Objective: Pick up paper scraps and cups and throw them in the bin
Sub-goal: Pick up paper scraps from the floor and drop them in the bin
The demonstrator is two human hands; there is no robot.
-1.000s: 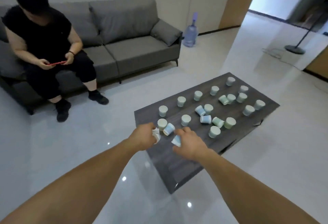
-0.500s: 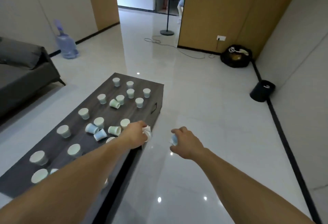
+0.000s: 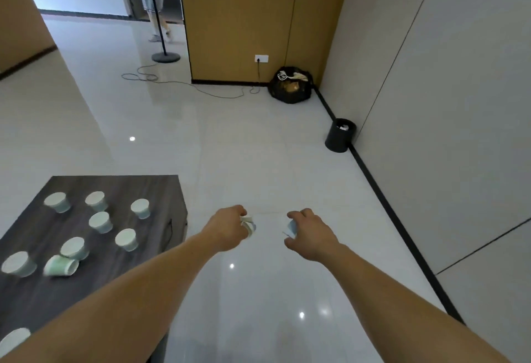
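The glossy white floor point(image 3: 230, 147) runs ahead to a corner, where a small black bin point(image 3: 340, 135) stands against the right-hand wall point(image 3: 431, 104). A stuffed black bag point(image 3: 290, 85) sits farther along. The fingers point(image 3: 239, 211) of my left hand point(image 3: 227, 229) are curled tight round a white paper cup point(image 3: 249, 224) that looks squashed, with only its edge showing past the knuckles. My right hand point(image 3: 311, 234) does much the same: its fingers point(image 3: 301, 214) and thumb pinch a pale blue cup point(image 3: 290, 228) between them. Both arms reach forward side by side over bare floor, beside the table rather than above it. I read that as carrying one cup per hand to save walking. The bin is well apart from my hands, ahead and to the right, and something white already lies inside it, so I judge the cups must be carried closer before I let go. To my left, the dark wood coffee table point(image 3: 161, 190) holds more cups point(image 3: 99, 222). Most are standing, but a green one point(image 3: 60, 266) lies tipped beside its neighbour. By my reckoning the job is far from finished.
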